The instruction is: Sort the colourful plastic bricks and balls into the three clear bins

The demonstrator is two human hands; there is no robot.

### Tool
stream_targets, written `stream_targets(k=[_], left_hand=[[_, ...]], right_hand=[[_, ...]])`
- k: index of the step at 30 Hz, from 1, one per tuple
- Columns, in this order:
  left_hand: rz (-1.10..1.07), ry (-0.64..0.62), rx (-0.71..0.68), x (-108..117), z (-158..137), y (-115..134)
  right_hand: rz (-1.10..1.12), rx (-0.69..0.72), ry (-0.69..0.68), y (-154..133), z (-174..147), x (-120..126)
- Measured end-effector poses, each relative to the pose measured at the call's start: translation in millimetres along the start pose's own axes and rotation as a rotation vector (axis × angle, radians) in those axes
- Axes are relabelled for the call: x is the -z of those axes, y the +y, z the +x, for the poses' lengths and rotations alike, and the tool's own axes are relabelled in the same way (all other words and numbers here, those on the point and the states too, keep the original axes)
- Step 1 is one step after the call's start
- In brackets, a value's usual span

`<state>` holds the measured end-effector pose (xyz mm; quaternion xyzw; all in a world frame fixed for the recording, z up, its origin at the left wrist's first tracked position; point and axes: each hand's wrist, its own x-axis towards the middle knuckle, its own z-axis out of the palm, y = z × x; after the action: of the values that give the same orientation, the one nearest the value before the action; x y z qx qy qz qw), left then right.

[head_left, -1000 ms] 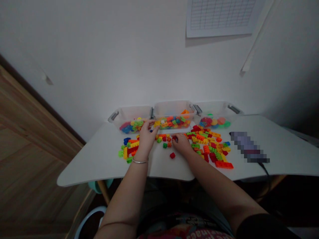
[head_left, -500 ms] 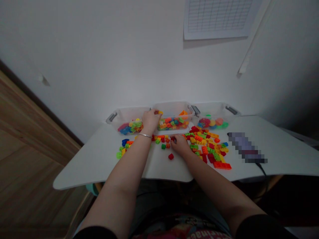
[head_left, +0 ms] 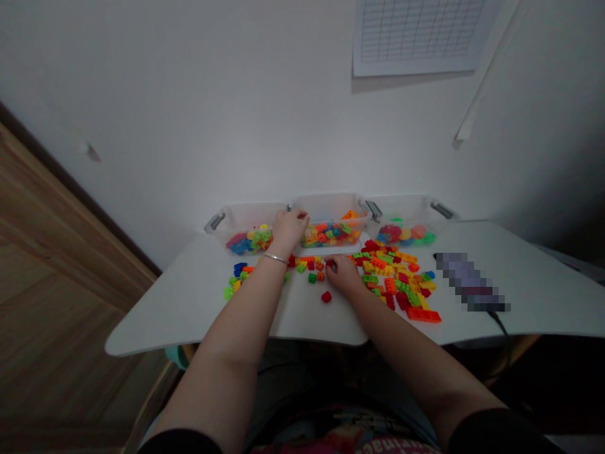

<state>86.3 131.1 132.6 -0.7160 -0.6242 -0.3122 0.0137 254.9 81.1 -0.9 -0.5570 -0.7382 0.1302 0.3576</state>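
Observation:
My left hand (head_left: 290, 228), with a bangle at its wrist, reaches over the left edge of the middle clear bin (head_left: 331, 205). Its fingers are a little apart, and no piece shows in them. Small mixed toy pieces (head_left: 331, 233) lie in that bin below it. My right hand (head_left: 344, 274) rests low over the table with its fingers curled. A dark red toy brick (head_left: 329, 265) shows at its fingertips, partly hidden. Left of this hand are a green brick (head_left: 312, 277) and an orange brick (head_left: 321, 276). A single red brick (head_left: 326, 296) lies nearer to me.
A heap of bricks (head_left: 392, 277) spreads right of my right hand. More bricks (head_left: 235, 282) lie left, partly behind my left forearm. A left bin (head_left: 255, 213) and a right bin (head_left: 406, 208) hold coloured pieces. A blurred phone-like device (head_left: 467, 280) with a cable lies at the right.
The yellow piece that was at my left fingertips is no longer seen there. My left hand stays over the middle bin, and my right hand has hardly moved. The view has shifted slightly.

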Motion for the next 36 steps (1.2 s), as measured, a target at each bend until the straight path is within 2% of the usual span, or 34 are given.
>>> stream_targets(k=[5,9,14,19,26,36], left_hand=[[-0.089,0.064,-0.091,10,-17,0],[-0.085,0.133,-0.120,15,-49,2],[0.158,-0.014,-0.061,9,-98,0],[0.357,-0.140,-0.099,-6,-129,-9],[0.364,-0.146,-0.107,-14,-137,-15],[0.352,-0.119,-0.065,-17,-133,-13]], right_hand=[[-0.010,-0.012,-0.011,-2,0,1],[-0.028,-0.024,-0.016,-3,0,2],[-0.031,-0.021,-0.027,-4,0,3],[-0.032,-0.034,-0.020,-5,0,2],[-0.031,-0.031,-0.042,-5,1,3],[-0.009,-0.036,-0.031,-7,0,4]])
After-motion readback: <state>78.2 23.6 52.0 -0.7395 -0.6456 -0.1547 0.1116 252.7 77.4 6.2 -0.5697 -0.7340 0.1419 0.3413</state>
